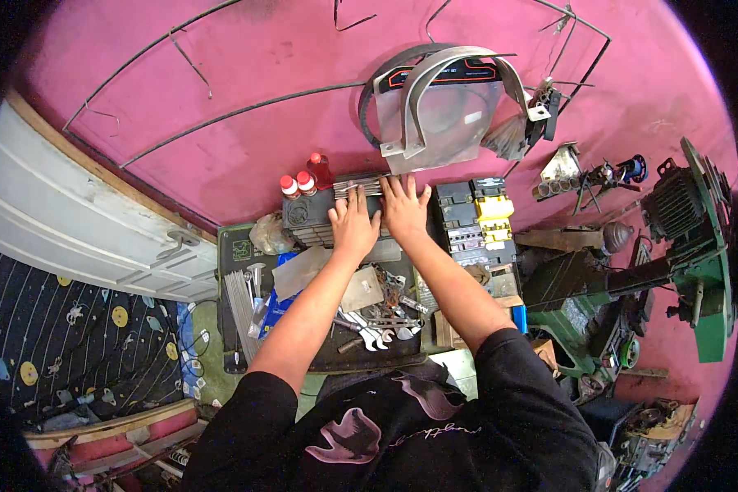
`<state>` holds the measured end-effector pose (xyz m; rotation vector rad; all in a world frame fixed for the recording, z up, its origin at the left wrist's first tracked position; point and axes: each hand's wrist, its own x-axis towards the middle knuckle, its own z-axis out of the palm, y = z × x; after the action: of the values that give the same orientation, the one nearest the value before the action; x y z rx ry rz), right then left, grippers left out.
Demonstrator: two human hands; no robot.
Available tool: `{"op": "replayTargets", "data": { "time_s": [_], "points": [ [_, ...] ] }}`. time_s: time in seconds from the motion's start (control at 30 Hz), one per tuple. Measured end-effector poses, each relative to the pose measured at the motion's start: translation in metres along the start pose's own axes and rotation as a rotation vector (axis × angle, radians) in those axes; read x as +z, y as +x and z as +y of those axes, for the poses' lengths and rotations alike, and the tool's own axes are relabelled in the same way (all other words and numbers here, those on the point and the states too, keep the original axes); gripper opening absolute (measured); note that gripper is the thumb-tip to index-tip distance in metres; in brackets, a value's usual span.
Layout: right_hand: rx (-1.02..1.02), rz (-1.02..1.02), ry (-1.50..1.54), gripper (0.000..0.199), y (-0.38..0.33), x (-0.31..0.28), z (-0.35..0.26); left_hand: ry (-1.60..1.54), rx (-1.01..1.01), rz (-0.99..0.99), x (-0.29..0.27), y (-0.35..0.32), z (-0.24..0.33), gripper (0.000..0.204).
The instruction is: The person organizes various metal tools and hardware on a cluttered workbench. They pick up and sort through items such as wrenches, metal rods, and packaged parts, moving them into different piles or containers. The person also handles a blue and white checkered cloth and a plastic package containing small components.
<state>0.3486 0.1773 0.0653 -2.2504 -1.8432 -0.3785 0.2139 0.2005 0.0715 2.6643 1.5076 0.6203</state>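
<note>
Left hand (354, 225) palm down, fingers apart, tips on the thin metal strips (357, 188); your right hand (405, 211) is spread too, just beside it, over the strips' right end. Neither hand visibly pinches; can't tell if your fingertips press or hook, or what your palms touch.

Strips lie side by side, running left to right, on top of the dark grey case (299, 215) at the far side of the worktop (316, 358), near the pink wall (262, 131). They look like bare metal: likely stiff, light singly, heavier as a bunch, probably slippery against each other, not fragile. Edges may be sharp. Best hold for you: both ends, squeezed inward so none slides out; avoid grabbing the middle alone. Case looks rigid and probably weighty; take it by its left and right sides.

Further out: red-capped bottles (297, 185) far left, black-and-yellow cases (492, 215) to the right, wrenches (374, 334) on the near side between your forearms, long flat strips (239, 307) near left, green machine (562, 303) right of the worktop.
</note>
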Motion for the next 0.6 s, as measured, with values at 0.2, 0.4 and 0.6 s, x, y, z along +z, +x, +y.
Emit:
{"op": "replayTargets", "data": {
  "time_s": [0.2, 0.4, 0.6],
  "points": [
    [-0.083, -0.066, -0.039, 0.051, 0.021, -0.001, 0.015, 0.022, 0.033, 0.012, -0.002, 0.012, -0.003, 0.076],
    [-0.071, 0.081, -0.081, 0.047, 0.010, 0.000, 0.014, 0.040, -0.040, 0.010, -0.014, 0.011, -0.001, 0.082],
    [0.016, -0.019, -0.083, 0.048, 0.017, -0.001, 0.008, 0.061, -0.003, 0.013, -0.002, 0.022, -0.010, 0.083]
  ]
}}
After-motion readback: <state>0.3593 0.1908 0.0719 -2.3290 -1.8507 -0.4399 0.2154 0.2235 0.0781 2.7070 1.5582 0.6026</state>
